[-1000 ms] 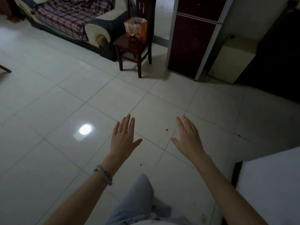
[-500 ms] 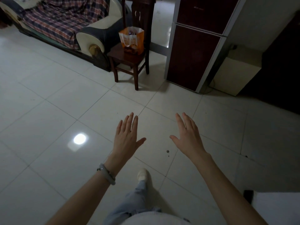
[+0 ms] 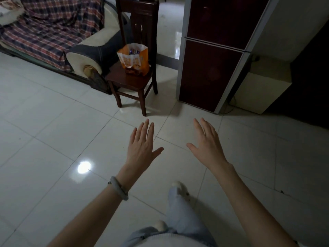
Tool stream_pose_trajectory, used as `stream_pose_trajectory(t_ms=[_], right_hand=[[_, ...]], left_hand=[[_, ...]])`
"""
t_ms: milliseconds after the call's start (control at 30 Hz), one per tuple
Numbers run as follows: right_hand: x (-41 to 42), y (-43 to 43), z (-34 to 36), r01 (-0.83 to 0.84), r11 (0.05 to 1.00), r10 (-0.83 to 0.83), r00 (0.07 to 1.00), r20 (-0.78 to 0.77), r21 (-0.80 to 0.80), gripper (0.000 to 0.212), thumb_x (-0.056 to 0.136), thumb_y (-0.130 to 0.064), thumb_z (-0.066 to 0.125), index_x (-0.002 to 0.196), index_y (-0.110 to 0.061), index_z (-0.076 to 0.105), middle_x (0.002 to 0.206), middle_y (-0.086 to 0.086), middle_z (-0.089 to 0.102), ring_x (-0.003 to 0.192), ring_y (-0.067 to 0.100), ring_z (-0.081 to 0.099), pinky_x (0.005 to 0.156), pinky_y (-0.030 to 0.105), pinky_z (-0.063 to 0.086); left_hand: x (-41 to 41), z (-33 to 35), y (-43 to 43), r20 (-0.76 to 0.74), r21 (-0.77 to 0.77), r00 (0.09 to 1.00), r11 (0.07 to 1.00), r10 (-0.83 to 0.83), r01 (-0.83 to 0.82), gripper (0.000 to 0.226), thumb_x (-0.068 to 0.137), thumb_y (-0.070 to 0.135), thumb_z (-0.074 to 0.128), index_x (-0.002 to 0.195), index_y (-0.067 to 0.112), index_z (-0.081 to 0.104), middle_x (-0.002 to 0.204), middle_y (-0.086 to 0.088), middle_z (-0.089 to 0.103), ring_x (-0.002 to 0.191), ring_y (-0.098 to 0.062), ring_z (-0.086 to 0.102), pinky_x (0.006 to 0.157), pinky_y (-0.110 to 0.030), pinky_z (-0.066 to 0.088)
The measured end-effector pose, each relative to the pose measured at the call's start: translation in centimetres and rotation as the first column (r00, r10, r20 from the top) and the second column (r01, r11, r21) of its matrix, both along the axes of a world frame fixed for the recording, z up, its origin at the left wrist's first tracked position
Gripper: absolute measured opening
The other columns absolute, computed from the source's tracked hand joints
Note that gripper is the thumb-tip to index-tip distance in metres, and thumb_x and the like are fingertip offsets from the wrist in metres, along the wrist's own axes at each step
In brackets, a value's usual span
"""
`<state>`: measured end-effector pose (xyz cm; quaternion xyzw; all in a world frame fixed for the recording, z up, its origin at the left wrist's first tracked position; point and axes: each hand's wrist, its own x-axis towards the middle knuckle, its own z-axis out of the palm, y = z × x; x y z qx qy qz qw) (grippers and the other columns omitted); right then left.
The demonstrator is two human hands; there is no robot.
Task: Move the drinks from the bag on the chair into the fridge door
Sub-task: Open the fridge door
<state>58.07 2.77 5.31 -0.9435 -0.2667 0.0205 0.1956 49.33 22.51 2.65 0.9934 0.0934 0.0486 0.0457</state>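
Note:
An orange and white bag [image 3: 133, 59] stands upright on the seat of a dark wooden chair [image 3: 132, 81]; something packaged shows at its open top, too small to make out. Right of the chair stands a dark red two-door fridge [image 3: 210, 68] with both doors shut. My left hand [image 3: 142, 145] and my right hand [image 3: 206, 143] are stretched out palm-down over the tiled floor, fingers apart, holding nothing. Both hands are well short of the chair.
A sofa [image 3: 53, 32] with a plaid cover sits left of the chair. A pale low cabinet [image 3: 258, 90] stands right of the fridge, with dark furniture beyond. White tiled floor [image 3: 62, 139] lies between me and the chair. My leg [image 3: 179, 207] steps forward below.
I have walked closer: the chair, bag and fridge have grown larger and lower in view. The white surface at lower right has left the view. Both hands stay open.

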Motion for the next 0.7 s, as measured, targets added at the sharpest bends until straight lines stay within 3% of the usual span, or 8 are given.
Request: stream_pose_trajectory(t_ms=[300,700], right_hand=[[18.1,3.7,-0.5,0.050,0.997,-0.046,0.997,-0.067,0.058,0.083,0.086,-0.033,0.063,0.147,-0.016,0.010,0.155,0.012,0.009,0.142,0.025,0.007,0.113,0.035,0.009],[36.9,7.8,0.0,0.018,1.000,-0.017,0.997,-0.070,0.016,0.083,0.085,-0.031,0.064,0.147,-0.016,0.011,0.155,0.012,0.011,0.141,0.026,0.009,0.113,0.035,0.014]], left_hand=[[18.6,-0.7,2.9,0.018,0.020,1.000,1.000,-0.003,0.003,0.088,0.082,0.055,0.056,0.144,0.004,0.019,0.152,-0.018,0.021,0.140,-0.032,0.020,0.113,-0.043,0.011],[37.3,-0.4,5.7,0.005,-0.002,1.000,1.000,-0.005,0.005,0.087,0.085,0.054,0.052,0.146,0.007,0.011,0.154,-0.015,0.010,0.142,-0.028,0.009,0.113,-0.039,0.002]])
